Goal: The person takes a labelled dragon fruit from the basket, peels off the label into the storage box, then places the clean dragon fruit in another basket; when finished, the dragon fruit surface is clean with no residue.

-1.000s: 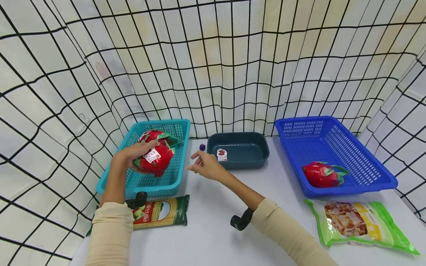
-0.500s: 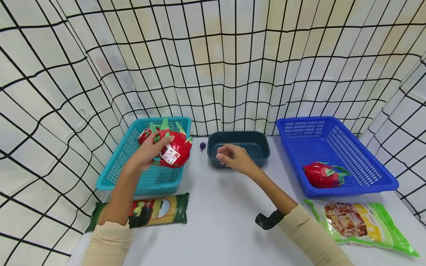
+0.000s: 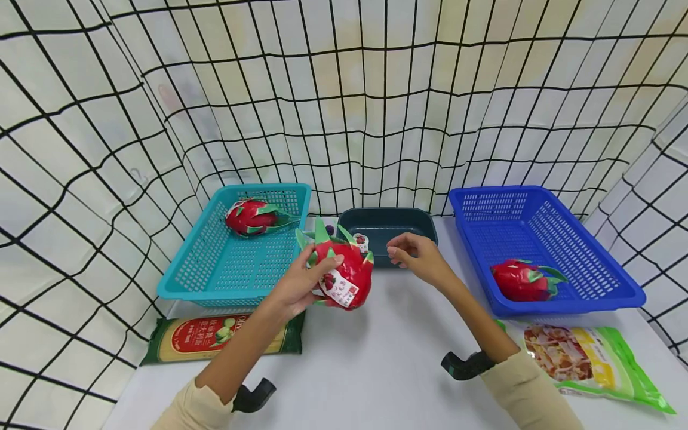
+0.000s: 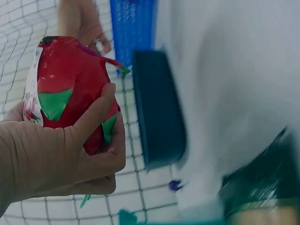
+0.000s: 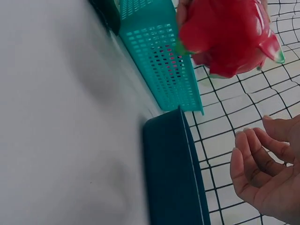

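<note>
My left hand (image 3: 297, 285) grips a red dragon fruit (image 3: 355, 266) with green-tipped scales and a white label, held up over the table in front of the dark teal tray. In the left wrist view the thumb and fingers wrap round the dragon fruit (image 4: 70, 89). To the right of it my right hand (image 3: 421, 258) hovers at the front of the tray (image 3: 400, 224), holding nothing. Its fingers are loosely bent in the right wrist view. A second dragon fruit (image 3: 255, 216) lies in the turquoise basket (image 3: 183, 272), and a third (image 3: 521, 280) in the blue basket (image 3: 602, 263).
A spaghetti packet (image 3: 199, 337) lies before the turquoise basket, partly behind my left forearm. In front of the blue basket is a green-edged food bag (image 3: 602, 364). A purple lollipop (image 4: 175, 185) lies beside the tray. Black wire grid (image 3: 376, 119) stands round the back and sides.
My left hand has lifted the dragon fruit out of the turquoise basket and carried it right, to before the tray. My right hand has moved right, across the tray's front.
</note>
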`<state>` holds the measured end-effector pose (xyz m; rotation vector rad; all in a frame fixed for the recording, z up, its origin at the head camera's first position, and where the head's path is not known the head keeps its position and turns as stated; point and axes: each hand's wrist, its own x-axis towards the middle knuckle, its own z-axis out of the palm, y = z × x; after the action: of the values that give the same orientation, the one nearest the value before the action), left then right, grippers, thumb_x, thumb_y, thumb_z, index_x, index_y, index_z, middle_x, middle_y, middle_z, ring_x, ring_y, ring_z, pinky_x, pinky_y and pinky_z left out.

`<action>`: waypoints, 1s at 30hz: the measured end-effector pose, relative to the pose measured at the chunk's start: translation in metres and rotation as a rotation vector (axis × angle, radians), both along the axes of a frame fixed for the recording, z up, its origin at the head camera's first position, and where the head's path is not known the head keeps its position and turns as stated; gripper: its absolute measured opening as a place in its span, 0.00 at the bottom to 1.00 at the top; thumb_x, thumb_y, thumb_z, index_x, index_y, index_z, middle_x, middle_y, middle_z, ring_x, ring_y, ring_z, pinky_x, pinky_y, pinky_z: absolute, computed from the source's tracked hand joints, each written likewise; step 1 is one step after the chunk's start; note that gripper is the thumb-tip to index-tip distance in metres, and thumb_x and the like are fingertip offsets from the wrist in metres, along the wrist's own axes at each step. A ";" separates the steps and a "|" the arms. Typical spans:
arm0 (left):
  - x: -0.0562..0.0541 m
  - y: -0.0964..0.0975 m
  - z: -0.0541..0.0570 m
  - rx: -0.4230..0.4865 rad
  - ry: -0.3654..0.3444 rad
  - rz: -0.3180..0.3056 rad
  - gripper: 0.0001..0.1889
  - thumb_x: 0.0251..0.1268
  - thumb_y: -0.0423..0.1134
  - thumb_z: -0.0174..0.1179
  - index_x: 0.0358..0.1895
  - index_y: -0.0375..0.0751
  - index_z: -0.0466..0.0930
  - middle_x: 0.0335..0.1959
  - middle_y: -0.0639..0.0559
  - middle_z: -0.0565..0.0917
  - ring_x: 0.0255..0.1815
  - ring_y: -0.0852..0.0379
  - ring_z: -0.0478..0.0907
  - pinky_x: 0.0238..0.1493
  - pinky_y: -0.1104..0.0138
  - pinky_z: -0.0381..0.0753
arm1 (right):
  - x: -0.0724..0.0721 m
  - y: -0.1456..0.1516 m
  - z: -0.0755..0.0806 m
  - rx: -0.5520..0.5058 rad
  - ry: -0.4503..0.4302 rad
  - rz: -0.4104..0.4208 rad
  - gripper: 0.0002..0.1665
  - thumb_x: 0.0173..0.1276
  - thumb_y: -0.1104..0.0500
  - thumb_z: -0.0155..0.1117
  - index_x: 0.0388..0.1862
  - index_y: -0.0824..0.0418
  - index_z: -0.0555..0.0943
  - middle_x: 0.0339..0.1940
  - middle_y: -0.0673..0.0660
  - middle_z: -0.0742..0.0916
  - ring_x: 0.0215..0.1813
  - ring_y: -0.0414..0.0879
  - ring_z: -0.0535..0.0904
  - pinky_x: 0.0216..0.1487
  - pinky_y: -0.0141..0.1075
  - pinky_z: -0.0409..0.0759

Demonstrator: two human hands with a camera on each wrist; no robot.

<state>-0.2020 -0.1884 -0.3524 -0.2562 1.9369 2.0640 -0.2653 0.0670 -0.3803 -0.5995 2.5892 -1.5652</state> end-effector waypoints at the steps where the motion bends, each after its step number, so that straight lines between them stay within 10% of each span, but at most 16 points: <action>1: 0.002 0.006 -0.005 -0.004 -0.012 0.011 0.42 0.63 0.46 0.65 0.76 0.57 0.49 0.68 0.43 0.65 0.69 0.43 0.63 0.52 0.56 0.84 | 0.001 0.001 -0.001 0.007 -0.006 -0.009 0.16 0.71 0.55 0.61 0.50 0.65 0.80 0.44 0.63 0.87 0.44 0.53 0.86 0.48 0.45 0.86; 14: 0.010 0.040 -0.063 0.051 -0.161 0.115 0.46 0.60 0.51 0.67 0.76 0.46 0.48 0.68 0.38 0.65 0.68 0.39 0.62 0.58 0.51 0.80 | 0.009 0.012 -0.012 0.038 -0.022 0.001 0.14 0.70 0.55 0.63 0.49 0.64 0.81 0.39 0.60 0.87 0.39 0.49 0.84 0.40 0.33 0.84; 30: -0.008 0.041 -0.070 0.176 -0.345 0.128 0.35 0.69 0.55 0.56 0.73 0.50 0.54 0.69 0.37 0.60 0.70 0.36 0.57 0.58 0.38 0.75 | 0.014 0.004 -0.019 0.084 0.006 0.118 0.14 0.69 0.55 0.64 0.48 0.63 0.82 0.41 0.57 0.87 0.42 0.48 0.83 0.43 0.36 0.85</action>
<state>-0.2096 -0.1479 -0.4220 -0.6624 1.5616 2.0877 -0.2511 0.0708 -0.3991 -0.7350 2.5571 -1.4151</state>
